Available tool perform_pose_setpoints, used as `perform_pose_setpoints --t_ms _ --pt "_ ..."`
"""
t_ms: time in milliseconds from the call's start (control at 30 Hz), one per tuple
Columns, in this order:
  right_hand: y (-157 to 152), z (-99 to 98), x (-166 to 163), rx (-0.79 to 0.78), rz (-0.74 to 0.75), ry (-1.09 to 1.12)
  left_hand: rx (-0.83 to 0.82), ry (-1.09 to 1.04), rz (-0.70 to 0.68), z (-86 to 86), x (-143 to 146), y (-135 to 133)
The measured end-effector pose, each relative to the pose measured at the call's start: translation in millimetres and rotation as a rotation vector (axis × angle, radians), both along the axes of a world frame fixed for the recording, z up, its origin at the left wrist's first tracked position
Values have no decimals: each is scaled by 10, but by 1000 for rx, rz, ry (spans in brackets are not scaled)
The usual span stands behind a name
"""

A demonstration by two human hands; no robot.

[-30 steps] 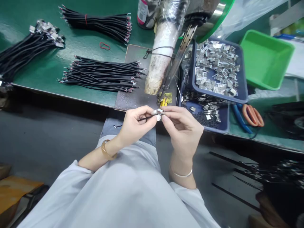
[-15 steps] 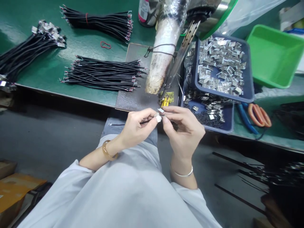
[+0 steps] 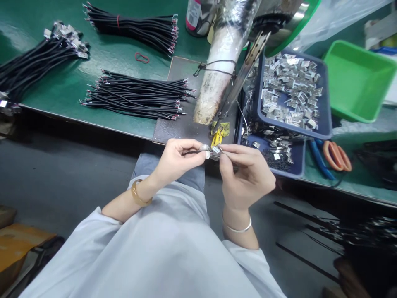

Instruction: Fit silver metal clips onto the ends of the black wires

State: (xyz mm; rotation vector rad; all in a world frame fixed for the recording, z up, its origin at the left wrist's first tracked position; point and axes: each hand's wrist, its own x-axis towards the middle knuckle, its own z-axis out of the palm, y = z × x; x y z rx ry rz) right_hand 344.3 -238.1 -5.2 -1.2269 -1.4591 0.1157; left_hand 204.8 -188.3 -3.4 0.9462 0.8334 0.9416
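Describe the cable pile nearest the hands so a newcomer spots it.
On the green table, find the dark board at its front edge. The cable pile overlaps its left side. It lacks the rear bundle's red band and the left bundle's metal connectors.

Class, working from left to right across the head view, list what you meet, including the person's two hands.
Black wire bundle with metal ends, red rubber band, left hand, small metal piece, right hand, green bin.
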Motion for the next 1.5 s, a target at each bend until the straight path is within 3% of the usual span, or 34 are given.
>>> perform_pose_setpoints --t_ms 100,267,500,867,1100,1333,1500 --pt "13 -1 3 -65 -16 26 24 13 -20 1 -1 8" --pt "13 -60 6 142 -25 -130 78 34 -9 8 -5 46" --pt "78 -136 6 37 -49 -57 121 25 52 -25 16 75" --pt "199 -88 53 183 -86 -393 244 206 168 22 87 109" --pt "228 -50 25 210 -102 -391 276 218 189 73 84 148" --pt "183 -88 27 206 -80 -405 165 123 129 53 59 162" --pt "172 -75 13 131 -99 -317 188 118 131 50 66 137"
